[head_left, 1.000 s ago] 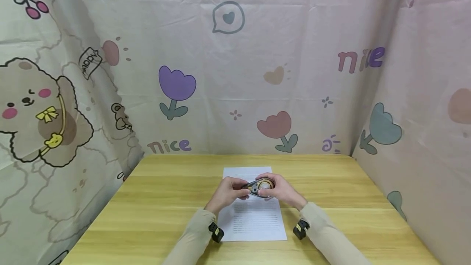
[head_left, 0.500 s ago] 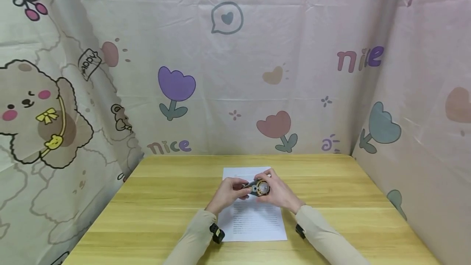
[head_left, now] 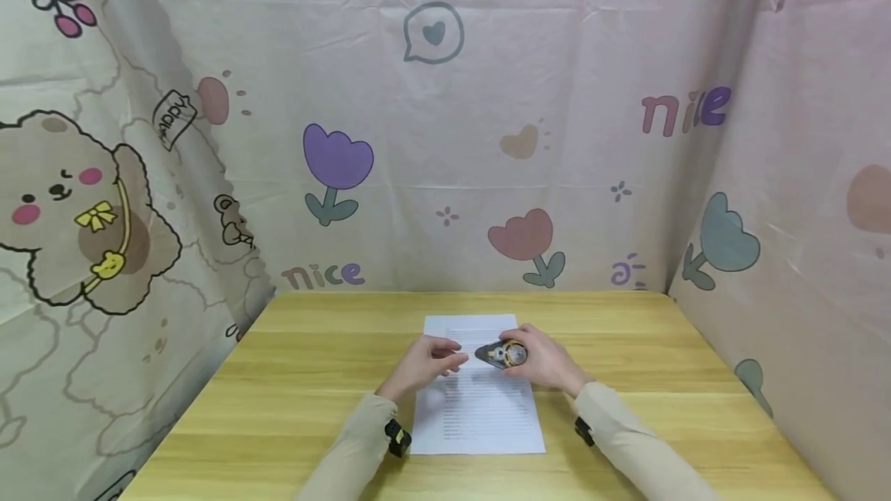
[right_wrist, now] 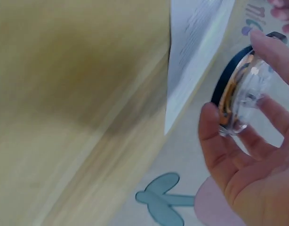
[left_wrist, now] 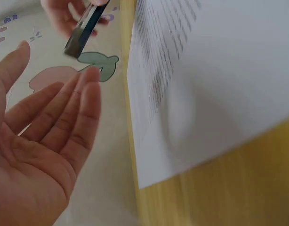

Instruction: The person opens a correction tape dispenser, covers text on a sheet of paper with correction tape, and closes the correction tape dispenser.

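A correction tape dispenser [head_left: 503,353] with a clear casing, a dark edge and an orange-gold wheel inside is held in my right hand [head_left: 547,359]. Thumb and fingers grip its round end, and its narrow tip points left, above the printed sheet of paper [head_left: 487,416]. In the right wrist view the correction tape [right_wrist: 234,89] sits between thumb and fingertips. My left hand [head_left: 421,366] is just left of the tip, apart from it, over the sheet's left side. The left wrist view shows this hand [left_wrist: 45,141] with palm bare and fingers loosely extended.
The sheet lies on a wooden table [head_left: 313,377] with lines of print running down it. A patterned cloth [head_left: 431,138] hangs behind the table and along both sides. Small black cameras [head_left: 398,437] are strapped to both wrists.
My left hand has let go of the correction tape's tip and drawn slightly left. The right hand, its grip shifted around the round end, has carried the dispenser a little right.
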Demonstrator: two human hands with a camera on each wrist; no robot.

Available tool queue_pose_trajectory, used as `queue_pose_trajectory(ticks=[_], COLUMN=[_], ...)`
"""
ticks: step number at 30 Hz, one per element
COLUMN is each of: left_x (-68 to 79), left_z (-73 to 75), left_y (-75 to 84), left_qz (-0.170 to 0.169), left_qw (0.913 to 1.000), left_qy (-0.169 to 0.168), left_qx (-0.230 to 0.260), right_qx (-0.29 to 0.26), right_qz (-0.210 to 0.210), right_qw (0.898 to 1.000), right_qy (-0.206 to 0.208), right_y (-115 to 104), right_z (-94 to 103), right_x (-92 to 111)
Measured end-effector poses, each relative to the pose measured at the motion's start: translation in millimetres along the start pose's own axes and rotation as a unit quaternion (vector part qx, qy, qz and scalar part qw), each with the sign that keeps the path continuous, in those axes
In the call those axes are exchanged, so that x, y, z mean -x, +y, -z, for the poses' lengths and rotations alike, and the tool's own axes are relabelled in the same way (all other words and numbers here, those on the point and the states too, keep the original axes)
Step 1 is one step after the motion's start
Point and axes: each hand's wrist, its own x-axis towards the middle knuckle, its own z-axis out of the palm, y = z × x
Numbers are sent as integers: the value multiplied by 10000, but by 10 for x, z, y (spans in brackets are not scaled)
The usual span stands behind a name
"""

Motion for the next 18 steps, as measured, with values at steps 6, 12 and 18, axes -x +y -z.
queue_pose_trajectory(ticks=[6, 12, 18], left_x=[47, 83, 105], left_z=[140, 223, 280], left_y=[2, -39, -112], left_qz=[289, 341, 258], left_qw=[9980, 9954, 9925], left_qy=[273, 340, 538], left_qx=[-498, -831, -1066], right_qx=[144, 349, 533], right_qz=[-618, -875, -1082], right_qw=[9977, 9948, 9916], right_qy=[-245, -374, -474], right_y=[181, 405, 614], right_z=[103, 169, 264], right_x=[25, 79, 125])
